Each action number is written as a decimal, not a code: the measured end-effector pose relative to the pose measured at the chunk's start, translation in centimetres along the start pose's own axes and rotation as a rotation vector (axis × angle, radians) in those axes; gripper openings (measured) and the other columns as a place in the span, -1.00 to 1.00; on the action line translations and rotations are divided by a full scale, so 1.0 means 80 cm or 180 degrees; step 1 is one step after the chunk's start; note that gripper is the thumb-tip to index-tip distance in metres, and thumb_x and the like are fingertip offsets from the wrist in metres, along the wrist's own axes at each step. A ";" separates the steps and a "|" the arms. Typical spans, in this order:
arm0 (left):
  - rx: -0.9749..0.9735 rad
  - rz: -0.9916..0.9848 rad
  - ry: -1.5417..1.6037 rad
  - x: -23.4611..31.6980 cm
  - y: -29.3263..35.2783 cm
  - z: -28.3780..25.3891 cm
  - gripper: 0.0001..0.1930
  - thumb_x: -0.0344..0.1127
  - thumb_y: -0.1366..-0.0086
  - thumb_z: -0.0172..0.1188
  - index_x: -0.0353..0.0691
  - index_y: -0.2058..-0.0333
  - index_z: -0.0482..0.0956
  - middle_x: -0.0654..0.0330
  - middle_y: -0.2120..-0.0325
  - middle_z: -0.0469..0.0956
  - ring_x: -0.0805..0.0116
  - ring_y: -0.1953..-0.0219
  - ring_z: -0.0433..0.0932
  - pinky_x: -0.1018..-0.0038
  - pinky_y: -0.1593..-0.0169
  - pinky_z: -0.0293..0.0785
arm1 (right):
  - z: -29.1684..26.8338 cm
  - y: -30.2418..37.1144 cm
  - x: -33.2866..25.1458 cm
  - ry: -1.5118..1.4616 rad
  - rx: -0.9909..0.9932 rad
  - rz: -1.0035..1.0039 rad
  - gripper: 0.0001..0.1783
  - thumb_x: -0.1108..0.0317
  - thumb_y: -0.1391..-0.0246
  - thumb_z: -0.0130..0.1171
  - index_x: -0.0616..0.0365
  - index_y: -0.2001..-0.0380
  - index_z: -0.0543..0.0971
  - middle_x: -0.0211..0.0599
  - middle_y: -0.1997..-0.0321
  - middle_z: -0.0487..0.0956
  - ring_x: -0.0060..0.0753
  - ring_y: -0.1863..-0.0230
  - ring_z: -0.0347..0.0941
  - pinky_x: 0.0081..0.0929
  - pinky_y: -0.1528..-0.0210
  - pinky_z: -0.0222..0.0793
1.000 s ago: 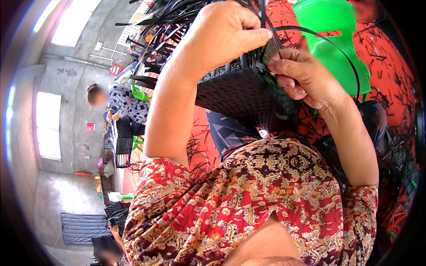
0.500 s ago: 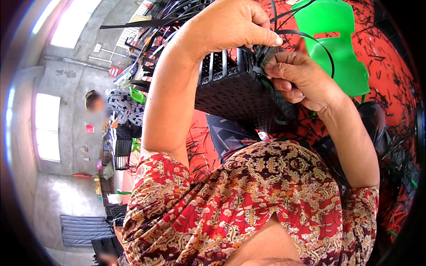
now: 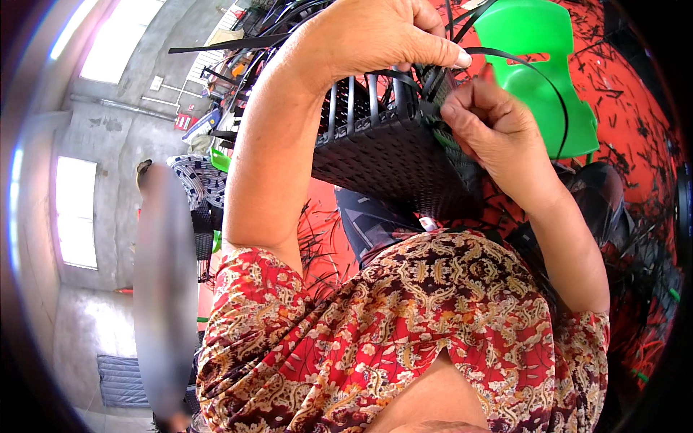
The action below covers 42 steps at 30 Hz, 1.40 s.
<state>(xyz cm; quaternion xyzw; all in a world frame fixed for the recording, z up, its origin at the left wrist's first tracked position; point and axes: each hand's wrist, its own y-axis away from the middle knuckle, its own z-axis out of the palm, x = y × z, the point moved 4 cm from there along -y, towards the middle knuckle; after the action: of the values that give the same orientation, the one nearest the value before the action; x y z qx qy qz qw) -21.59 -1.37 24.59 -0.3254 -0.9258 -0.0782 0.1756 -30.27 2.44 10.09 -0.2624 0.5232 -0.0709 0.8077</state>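
Note:
A black woven basket [image 3: 390, 155] of plastic strips sits in front of me, tilted, with a dense weave on its side and upright bars along its upper part. My left hand [image 3: 397, 40] arches over its top corner, thumb and fingers closed beside a long black strip [image 3: 527, 66] that curves off to the right. What the left fingers pinch is partly hidden. At the basket's right corner, my right hand [image 3: 494, 123] pinches a short flat black strip end [image 3: 431, 106] between thumb and curled fingers. Other loose strips rise between the two hands.
A green plastic chair [image 3: 530, 108] stands just beyond my right hand on a red floor [image 3: 613, 130] littered with black strip scraps. A bundle of black strips [image 3: 278, 32] lies far left. Other people, blurred, are at the left by a grey wall [image 3: 115, 209].
My right hand has shifted slightly right and turned, its fingers more curled. My left hand has moved a little to the right. The basket's corner has tilted slightly.

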 end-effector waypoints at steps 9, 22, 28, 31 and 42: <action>-0.0082 -0.0072 -0.0528 0.002 -0.012 0.002 -0.72 -0.22 -0.08 0.33 -0.35 0.57 0.55 0.28 0.75 0.39 0.60 0.62 0.35 0.55 0.52 0.29 | -0.005 -0.014 -0.014 0.1799 0.0462 -0.0730 -0.86 0.41 0.03 0.19 0.25 0.46 0.48 -0.23 0.62 0.50 -0.37 0.59 0.45 -0.45 0.49 0.34; 0.0120 -0.0240 0.1517 -0.027 0.006 0.001 -0.82 -0.29 -0.20 0.24 -0.30 0.37 0.56 0.36 0.64 0.47 0.64 0.61 0.41 0.71 0.51 0.30 | 0.010 -0.003 -0.013 0.1017 0.0171 -0.0555 -0.84 0.37 -0.03 0.19 0.20 0.31 0.59 -0.36 0.55 0.51 -0.51 0.52 0.43 -0.53 0.44 0.34; 0.0406 -0.0125 0.1753 -0.039 0.019 -0.002 -0.79 -0.26 -0.23 0.22 -0.32 0.35 0.55 0.33 0.60 0.49 0.61 0.61 0.44 0.69 0.51 0.37 | 0.011 -0.013 -0.034 0.2720 0.0209 -0.1493 -0.81 0.41 0.02 0.20 0.14 0.27 0.61 -0.12 0.45 0.57 -0.17 0.47 0.54 -0.38 0.42 0.43; 0.0917 0.0093 0.1448 -0.026 0.031 -0.001 -0.83 -0.32 -0.22 0.20 -0.34 0.40 0.55 0.31 0.57 0.49 0.59 0.58 0.43 0.64 0.48 0.39 | -0.007 -0.019 -0.017 0.1880 0.0499 -0.0599 -0.82 0.42 0.01 0.22 0.16 0.28 0.61 -0.14 0.51 0.55 -0.35 0.54 0.48 -0.44 0.43 0.39; 0.1201 0.1211 -0.1938 -0.033 0.077 0.010 -0.85 -0.42 -0.12 0.25 -0.28 0.30 0.63 0.18 0.35 0.57 0.36 0.30 0.55 0.52 0.21 0.46 | -0.005 -0.023 -0.012 0.0795 0.0272 0.0140 -0.83 0.35 -0.08 0.21 0.25 0.35 0.60 -0.60 0.63 0.39 -0.79 0.55 0.23 -0.65 0.51 0.21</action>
<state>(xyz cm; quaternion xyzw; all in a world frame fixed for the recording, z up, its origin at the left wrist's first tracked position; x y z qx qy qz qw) -16.00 2.13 23.00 -0.4613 -0.8568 0.2270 -0.0387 -30.77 1.11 11.66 -0.2052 0.6218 -0.1075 0.7481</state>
